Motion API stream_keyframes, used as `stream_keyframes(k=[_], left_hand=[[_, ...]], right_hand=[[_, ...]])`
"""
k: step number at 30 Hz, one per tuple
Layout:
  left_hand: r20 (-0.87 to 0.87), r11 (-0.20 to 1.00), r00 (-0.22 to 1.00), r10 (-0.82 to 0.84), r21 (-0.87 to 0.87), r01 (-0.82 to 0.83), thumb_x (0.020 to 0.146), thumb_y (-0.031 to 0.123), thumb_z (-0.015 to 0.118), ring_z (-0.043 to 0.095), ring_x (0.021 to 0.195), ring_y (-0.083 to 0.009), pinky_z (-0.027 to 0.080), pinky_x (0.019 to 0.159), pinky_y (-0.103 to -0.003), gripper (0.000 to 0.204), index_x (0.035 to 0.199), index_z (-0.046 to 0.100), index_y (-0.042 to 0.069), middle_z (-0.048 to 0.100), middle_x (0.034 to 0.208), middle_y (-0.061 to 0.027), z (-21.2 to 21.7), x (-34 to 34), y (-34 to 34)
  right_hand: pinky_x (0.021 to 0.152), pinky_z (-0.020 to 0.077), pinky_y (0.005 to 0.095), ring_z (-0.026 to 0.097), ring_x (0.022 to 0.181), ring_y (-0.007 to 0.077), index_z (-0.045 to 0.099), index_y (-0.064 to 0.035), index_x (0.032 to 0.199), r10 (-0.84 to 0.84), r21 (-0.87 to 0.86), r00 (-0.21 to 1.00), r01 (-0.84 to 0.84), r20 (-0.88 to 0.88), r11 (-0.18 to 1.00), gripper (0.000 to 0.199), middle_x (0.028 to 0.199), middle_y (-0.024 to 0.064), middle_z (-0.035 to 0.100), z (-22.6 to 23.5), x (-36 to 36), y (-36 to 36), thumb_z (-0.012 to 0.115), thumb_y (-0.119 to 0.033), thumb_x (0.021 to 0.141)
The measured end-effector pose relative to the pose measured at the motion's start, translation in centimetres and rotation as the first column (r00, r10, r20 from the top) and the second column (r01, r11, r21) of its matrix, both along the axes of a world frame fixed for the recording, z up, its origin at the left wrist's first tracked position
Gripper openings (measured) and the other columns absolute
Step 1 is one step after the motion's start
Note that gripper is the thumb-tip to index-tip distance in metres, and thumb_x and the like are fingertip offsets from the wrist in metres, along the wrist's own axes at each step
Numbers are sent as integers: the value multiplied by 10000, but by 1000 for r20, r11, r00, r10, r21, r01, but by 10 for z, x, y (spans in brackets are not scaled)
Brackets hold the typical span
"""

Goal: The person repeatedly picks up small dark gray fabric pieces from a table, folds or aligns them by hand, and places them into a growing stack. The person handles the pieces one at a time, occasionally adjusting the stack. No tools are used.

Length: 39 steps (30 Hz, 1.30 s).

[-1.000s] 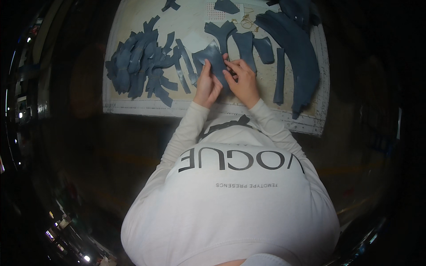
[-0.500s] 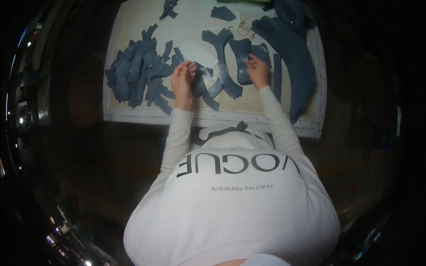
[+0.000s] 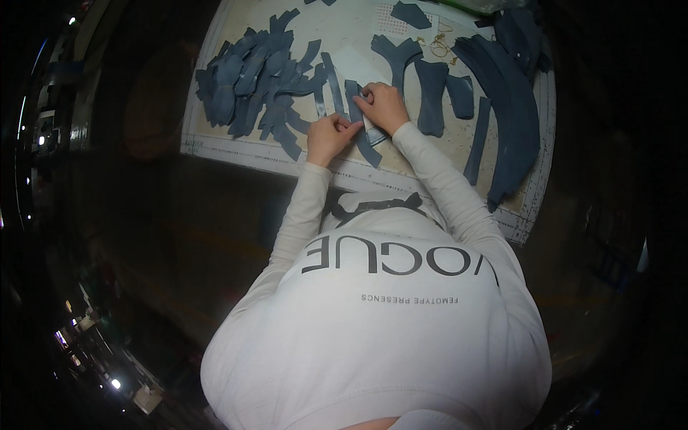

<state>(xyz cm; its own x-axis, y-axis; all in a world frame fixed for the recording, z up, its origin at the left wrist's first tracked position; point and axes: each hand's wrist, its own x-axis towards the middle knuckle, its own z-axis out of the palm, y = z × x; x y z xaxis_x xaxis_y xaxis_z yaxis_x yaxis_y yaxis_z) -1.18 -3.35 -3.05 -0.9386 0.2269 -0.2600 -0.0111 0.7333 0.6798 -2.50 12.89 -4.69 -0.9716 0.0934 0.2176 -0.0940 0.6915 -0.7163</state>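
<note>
Several dark blue-grey cut pieces of leather-like sheet lie on the table in front of me. My right hand (image 3: 385,107) is closed, its fingertips pinched on a curved strip (image 3: 368,152) in the middle. My left hand (image 3: 331,139) lies close to its left, with thumb and fingers pressed together at the same strip's edge; whether it grips the strip too is hard to make out. Just beyond that hand is a narrow strip (image 3: 332,82). Past the right hand lie a Y-shaped piece (image 3: 398,57), a waisted stack (image 3: 431,97) and a smaller piece (image 3: 461,96).
A heaped pile of blue-grey pieces (image 3: 247,82) covers the table's left side. On the right lie a straight strip (image 3: 478,140) and a long curved stack (image 3: 512,125). Toward the back are a printed sheet (image 3: 393,27) and tan rubber bands or cords (image 3: 441,47).
My right hand has moved left, from beside the waisted stack to the curved strip. My left hand has closed and come nearer to it. The view has shifted, with the table appearing tilted.
</note>
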Motion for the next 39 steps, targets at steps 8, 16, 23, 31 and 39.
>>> stream_keyframes(k=[8,16,23,31,39], left_hand=[[119,846,993,13,528,-74,840,187,649,499,648,-28,387,613,-186,197,959,601,37,576,728,46,-6,0,-17],[-170,703,964,-202,661,264,869,187,610,566,803,-113,438,764,-258,411,1212,475,5,585,977,-10,17,-15,1],[-220,975,952,-214,17,223,837,135,568,606,793,-332,464,695,-375,227,1032,540,22,604,898,-156,46,-5,-13],[-347,972,916,-200,-186,141,763,-2,535,531,796,-398,408,676,-463,252,1014,517,3,505,860,-192,22,48,-10],[-301,963,933,-195,-238,124,710,81,633,507,935,-341,355,798,-428,376,1068,523,44,463,985,-158,12,74,-24]], right_hand=[[708,503,296,636,776,180,637,-29,861,166,-643,900,150,404,751,170,859,110,654,-4,-13,-1,630,-183,788],[648,481,250,537,651,114,541,-16,1073,628,-953,778,179,-14,-243,254,763,12,544,64,-14,1,582,-161,868],[553,403,189,570,636,76,615,-23,988,330,-678,893,-40,305,734,236,638,-14,537,64,-47,22,616,-155,792],[746,457,274,603,816,134,660,-78,873,599,-504,729,-400,331,765,193,803,7,632,21,-86,41,655,-65,680],[919,410,252,576,978,150,636,-57,895,598,-664,795,-391,105,637,251,943,16,626,17,-87,43,591,39,668]])
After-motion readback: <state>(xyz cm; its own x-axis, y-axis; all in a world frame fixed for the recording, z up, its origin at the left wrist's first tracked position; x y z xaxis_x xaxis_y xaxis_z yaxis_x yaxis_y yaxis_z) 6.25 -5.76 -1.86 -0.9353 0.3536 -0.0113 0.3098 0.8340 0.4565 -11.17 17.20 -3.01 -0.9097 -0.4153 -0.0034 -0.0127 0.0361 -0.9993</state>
